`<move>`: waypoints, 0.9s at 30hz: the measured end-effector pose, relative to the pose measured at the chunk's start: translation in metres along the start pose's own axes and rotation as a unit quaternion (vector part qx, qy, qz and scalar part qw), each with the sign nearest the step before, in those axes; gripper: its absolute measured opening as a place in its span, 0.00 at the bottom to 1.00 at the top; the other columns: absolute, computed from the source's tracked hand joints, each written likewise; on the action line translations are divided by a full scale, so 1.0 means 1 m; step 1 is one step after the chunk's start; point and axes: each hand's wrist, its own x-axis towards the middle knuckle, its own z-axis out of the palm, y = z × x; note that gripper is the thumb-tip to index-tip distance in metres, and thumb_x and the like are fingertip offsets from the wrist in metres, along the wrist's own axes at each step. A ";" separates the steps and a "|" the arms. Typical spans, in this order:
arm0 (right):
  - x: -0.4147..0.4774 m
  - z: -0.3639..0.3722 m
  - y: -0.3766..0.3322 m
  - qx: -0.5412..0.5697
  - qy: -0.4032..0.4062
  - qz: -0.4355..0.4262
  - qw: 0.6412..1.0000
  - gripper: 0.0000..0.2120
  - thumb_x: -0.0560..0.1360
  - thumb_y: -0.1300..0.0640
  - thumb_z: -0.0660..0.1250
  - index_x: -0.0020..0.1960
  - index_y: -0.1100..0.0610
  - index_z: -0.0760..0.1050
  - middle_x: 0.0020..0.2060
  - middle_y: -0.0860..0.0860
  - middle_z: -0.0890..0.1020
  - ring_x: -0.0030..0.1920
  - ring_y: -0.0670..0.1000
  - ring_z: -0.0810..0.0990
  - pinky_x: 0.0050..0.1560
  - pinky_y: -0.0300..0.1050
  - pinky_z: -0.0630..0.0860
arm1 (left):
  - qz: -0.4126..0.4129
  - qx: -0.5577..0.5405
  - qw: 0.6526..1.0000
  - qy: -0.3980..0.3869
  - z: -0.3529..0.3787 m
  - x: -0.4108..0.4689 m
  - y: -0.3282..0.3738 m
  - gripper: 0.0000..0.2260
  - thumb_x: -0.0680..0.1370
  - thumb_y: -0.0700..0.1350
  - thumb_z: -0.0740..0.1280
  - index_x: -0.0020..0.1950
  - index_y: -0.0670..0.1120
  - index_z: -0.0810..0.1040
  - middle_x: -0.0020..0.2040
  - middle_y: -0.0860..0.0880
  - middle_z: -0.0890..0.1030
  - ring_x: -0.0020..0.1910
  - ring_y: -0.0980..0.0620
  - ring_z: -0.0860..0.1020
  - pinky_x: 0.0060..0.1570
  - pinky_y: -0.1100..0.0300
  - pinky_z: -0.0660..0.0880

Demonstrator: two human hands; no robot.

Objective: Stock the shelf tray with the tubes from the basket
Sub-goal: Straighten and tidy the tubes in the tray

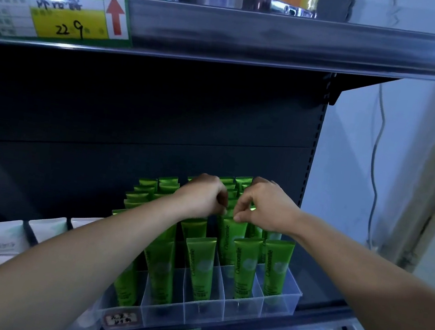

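Green plastic tubes (199, 265) marked Chamomile stand cap-down in the lanes of a clear divided shelf tray (282, 303). The rear rows are filled, and the front slots of the middle lanes are vacant.

Step in hand, by judgement: seating one tube in a middle lane, behind the front row. The next move calls for lowering it straight between the dividers, then letting go without tipping its neighbours.

The left hand (201, 196) and right hand (266, 207) meet over the held tube (231, 238). Both have curled fingers and pinch its crimped top edge, and neither palm is spread. The held tube is upright, its lower end already among the dividers.

No basket can be identified. White cartons (5, 236) sit left of the tray.
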 end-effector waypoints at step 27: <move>-0.040 -0.022 -0.016 0.117 -0.015 0.014 0.993 0.07 0.66 0.49 0.77 0.41 0.51 0.84 0.35 0.41 0.80 0.49 0.41 0.74 0.50 0.36 0.70 | 0.050 -0.007 0.999 0.006 -0.008 -0.031 0.011 0.06 0.73 0.48 0.72 0.47 0.48 0.84 0.43 0.53 0.83 0.41 0.57 0.79 0.41 0.62 0.73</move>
